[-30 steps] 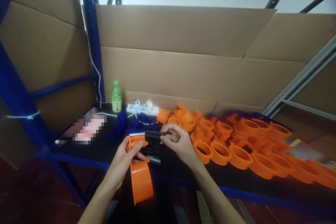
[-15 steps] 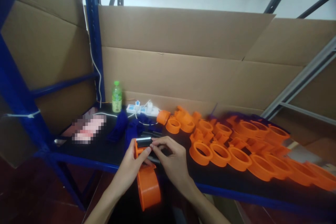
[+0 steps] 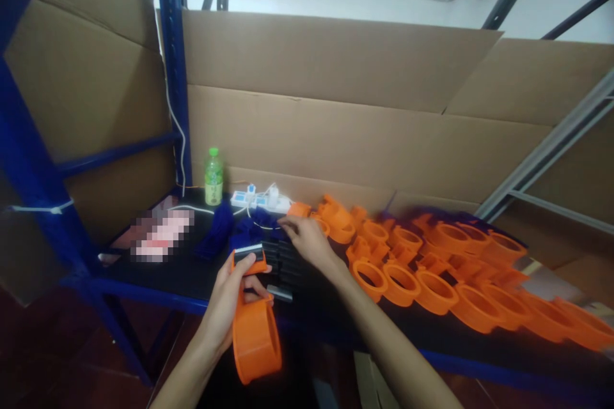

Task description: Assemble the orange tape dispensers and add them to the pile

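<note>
My left hand (image 3: 229, 294) is closed around an orange tape dispenser (image 3: 256, 342), its round hub hanging down. The thumb presses on a black plate (image 3: 249, 257) at the dispenser's upper end, where a pale toothed blade edge (image 3: 248, 247) shows. My right hand (image 3: 309, 243) is apart from it, reaching over the table with bent fingertips together beside dark blue pieces (image 3: 259, 220). Anything between those fingertips is too small to make out. Below it lies a row of black strips (image 3: 281, 259). A grey metal-looking piece (image 3: 279, 294) is near the left fingers.
Several orange dispensers (image 3: 434, 291) stand in rows on the black tabletop (image 3: 330, 313) to the right. At the back are a green bottle (image 3: 213, 179) and a white power strip (image 3: 242, 199) with cables. Cardboard panels (image 3: 307, 134) and a blue frame post (image 3: 173, 77) enclose the table.
My right hand has left the dispenser and moved up and forward over the table. My left hand has shifted slightly left with the dispenser, whose toothed edge now shows.
</note>
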`<state>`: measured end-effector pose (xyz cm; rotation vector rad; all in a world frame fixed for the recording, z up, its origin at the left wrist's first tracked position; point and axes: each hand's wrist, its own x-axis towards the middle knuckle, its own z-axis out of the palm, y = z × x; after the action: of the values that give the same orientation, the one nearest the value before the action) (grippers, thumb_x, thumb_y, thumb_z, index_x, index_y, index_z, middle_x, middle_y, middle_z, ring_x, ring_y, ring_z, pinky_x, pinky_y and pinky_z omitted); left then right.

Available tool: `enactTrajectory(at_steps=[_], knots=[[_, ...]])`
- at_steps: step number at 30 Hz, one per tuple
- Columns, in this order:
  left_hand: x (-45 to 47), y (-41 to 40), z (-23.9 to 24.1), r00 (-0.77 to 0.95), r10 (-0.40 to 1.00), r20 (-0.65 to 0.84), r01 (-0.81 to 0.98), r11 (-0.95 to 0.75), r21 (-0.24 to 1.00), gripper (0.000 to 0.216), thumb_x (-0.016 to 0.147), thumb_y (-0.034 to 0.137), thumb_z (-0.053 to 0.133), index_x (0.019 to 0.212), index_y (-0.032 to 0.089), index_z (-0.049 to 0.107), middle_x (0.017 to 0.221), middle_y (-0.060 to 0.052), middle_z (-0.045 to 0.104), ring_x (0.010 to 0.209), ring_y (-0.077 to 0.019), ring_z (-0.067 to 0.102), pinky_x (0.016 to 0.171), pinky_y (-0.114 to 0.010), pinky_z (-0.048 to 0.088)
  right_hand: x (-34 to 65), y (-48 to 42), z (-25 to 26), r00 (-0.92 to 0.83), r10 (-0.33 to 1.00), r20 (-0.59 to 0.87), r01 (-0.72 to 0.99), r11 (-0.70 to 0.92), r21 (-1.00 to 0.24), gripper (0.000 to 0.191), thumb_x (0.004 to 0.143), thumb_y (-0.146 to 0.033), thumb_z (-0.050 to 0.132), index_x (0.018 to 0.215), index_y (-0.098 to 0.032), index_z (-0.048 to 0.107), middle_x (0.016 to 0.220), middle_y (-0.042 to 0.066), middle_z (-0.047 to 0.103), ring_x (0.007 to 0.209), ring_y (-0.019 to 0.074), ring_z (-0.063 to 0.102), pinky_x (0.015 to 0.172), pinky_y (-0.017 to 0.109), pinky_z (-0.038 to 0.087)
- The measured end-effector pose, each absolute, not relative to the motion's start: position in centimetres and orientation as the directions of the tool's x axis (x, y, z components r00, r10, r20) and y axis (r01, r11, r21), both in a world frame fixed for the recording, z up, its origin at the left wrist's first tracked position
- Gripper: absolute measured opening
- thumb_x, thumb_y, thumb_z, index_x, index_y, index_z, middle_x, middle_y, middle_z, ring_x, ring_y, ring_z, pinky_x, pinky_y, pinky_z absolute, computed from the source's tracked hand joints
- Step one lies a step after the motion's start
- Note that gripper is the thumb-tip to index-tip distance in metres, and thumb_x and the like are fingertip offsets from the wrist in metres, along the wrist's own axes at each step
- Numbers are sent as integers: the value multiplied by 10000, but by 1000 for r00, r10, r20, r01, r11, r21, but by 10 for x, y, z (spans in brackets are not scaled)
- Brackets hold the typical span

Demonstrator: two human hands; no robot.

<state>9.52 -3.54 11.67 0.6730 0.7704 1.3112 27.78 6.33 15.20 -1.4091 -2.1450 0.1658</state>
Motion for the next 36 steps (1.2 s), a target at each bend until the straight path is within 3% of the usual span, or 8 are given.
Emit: enactTrajectory(at_steps=[6,11,19,27,32,36], knots=[[94,-38,122,115,981,-155,-602,193,774,353,809,455,689,997,168,604,804,-66,742,482,-203,674,484,-342,560,283,114,141,-369,917,149,887,395,-238,157,882,-234,653,1014,-184,721,1043,68,720,958,193,667,870,321,510],[93,-38,120,123,983,-132,-598,180,781,361,829,476,664,1011,171,605,625,-12,672,530,-237,697,518,-349,566,283,131,129,-380,925,-5,917,377,-128,274,956,-363,577,1123,-152,626,1126,66,643,979,178,638,865,378,542],[93,-38,123,115,984,-139,-642,180,745,365,815,461,674,1009,157,617,626,-26,691,505,-223,684,525,-353,567,280,129,128,-410,912,32,910,411,-54,272,957,-344,576,1162,-170,614,1186,77,620,1037,191,621,901,394,529],[92,-38,123,142,974,-174,-680,224,698,365,802,455,690,988,148,626,669,-41,714,520,-223,692,540,-349,563,277,108,141,-341,898,280,888,405,-216,232,971,-293,522,975,-139,695,943,87,713,878,187,672,827,334,524],[93,-36,120,107,984,-140,-698,174,695,390,823,471,669,1046,156,620,698,-41,716,520,-208,680,552,-365,573,274,64,146,-249,864,437,804,436,-404,337,1005,-310,409,1152,-174,679,888,48,747,740,153,691,684,249,537],[100,-41,121,112,986,-120,-711,164,684,379,832,461,666,1061,166,600,690,-50,719,536,-209,685,546,-350,571,260,9,139,-138,814,565,679,493,-544,284,957,-354,515,1088,-203,717,777,25,740,577,141,643,546,244,510]])
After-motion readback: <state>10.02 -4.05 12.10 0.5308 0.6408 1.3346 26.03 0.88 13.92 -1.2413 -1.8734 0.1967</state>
